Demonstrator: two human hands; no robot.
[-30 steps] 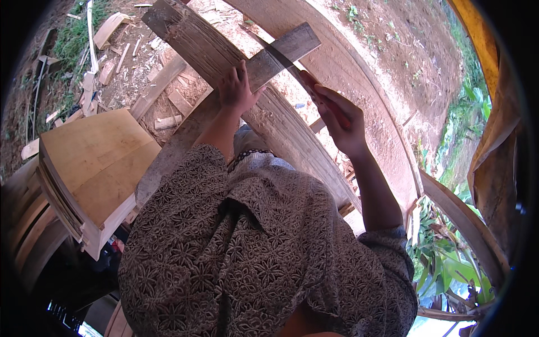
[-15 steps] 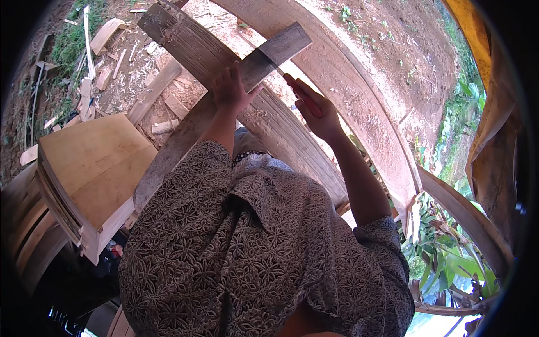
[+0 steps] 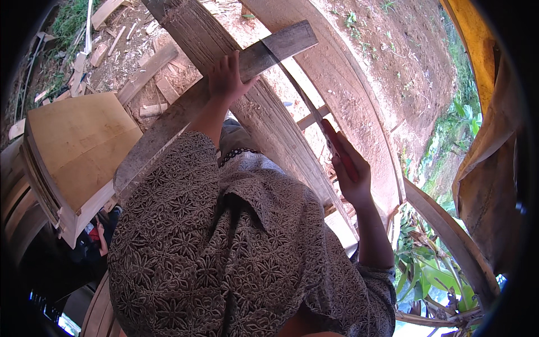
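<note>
A weathered wooden plank (image 3: 289, 39) lies slantwise across a thick grooved beam (image 3: 281, 132). My left hand (image 3: 225, 83) grips the plank where it crosses the beam, fingers over the top and thumb stretched along the near side. In my right hand (image 3: 357, 180) is the red handle of a handsaw (image 3: 300, 92). Its dark narrow blade slants up and left to the plank, meeting it to the right of my left hand, short of the plank's far end. The blade's tip is hard to make out.
A wide curved timber (image 3: 342, 73) arcs behind the beam and down the right. To the left stands a pale curved wooden panel (image 3: 84, 146). Offcuts (image 3: 152, 109) and shavings litter the ground. Part of another person (image 3: 100, 236) shows at lower left. A brown tarp (image 3: 488, 151) hangs at right.
My right hand has drawn the saw back toward me and to the right, baring much more of the blade. My left hand stays on the plank. The view has shifted slightly.
</note>
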